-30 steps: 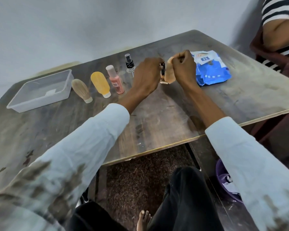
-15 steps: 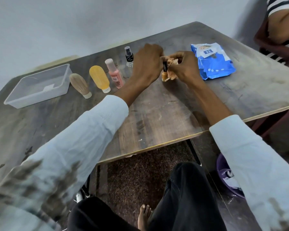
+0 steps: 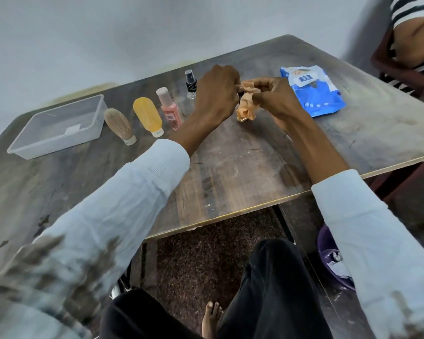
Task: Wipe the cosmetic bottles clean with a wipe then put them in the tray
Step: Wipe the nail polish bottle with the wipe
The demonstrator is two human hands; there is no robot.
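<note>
Clear plastic, our empty rectangular tray (image 3: 30,145) waits at the desk's (image 3: 230,167) left end. Four bottles lie unwiped beside it: beige oval (image 3: 119,126), yellow oval (image 3: 148,117), pink capped (image 3: 170,108), clear black-topped spray (image 3: 191,84). Our left hand (image 3: 216,94) pinches the fifth, a small bottle (image 3: 242,118), while our right hand (image 3: 274,96) pinches the crumpled orange-stained wipe (image 3: 247,106) around it. We judge wiping underway; next comes carrying it to the tray. One blue wipe packet (image 3: 311,90) sits rightmost.

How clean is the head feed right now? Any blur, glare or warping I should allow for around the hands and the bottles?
Head view: sharp at the centre, so the left hand, right hand and wipe read clearly; the sleeves at the bottom edge are smeared; wide-angle warping bows the table edges; lighting is soft and even, with no harsh glare on the tray.
</note>
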